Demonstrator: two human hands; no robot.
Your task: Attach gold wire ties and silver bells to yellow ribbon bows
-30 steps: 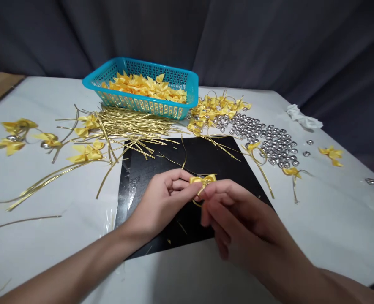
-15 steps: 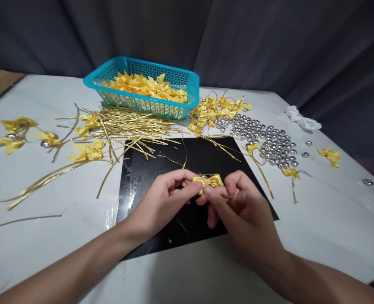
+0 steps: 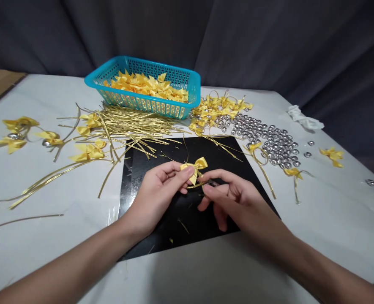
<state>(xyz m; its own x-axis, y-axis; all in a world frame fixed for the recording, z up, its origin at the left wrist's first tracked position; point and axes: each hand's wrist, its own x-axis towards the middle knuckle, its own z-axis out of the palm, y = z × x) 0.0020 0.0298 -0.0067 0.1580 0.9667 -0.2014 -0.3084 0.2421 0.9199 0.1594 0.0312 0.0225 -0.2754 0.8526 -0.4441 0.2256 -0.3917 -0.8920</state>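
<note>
My left hand [image 3: 161,190] pinches a small yellow ribbon bow [image 3: 195,166] between thumb and fingers, holding it above the black mat [image 3: 161,158]. My right hand [image 3: 229,196] is closed just to the right of it, its thumb and forefinger pinching the thin gold wire tie [image 3: 202,184] that hangs below the bow. Both hands hover over the middle of the mat.
A blue basket [image 3: 187,110] of yellow bows stands at the back. Gold wire ties [image 3: 126,126] lie heaped before it. Silver beads [image 3: 269,137] spread at the right beside finished bows [image 3: 217,107]. More bows [image 3: 18,131] lie at the left, a white cloth [image 3: 304,118] far right.
The bow has lifted slightly and tilted, moving left with my left hand. My right hand has dropped lower and now grips the wire below the bow.
</note>
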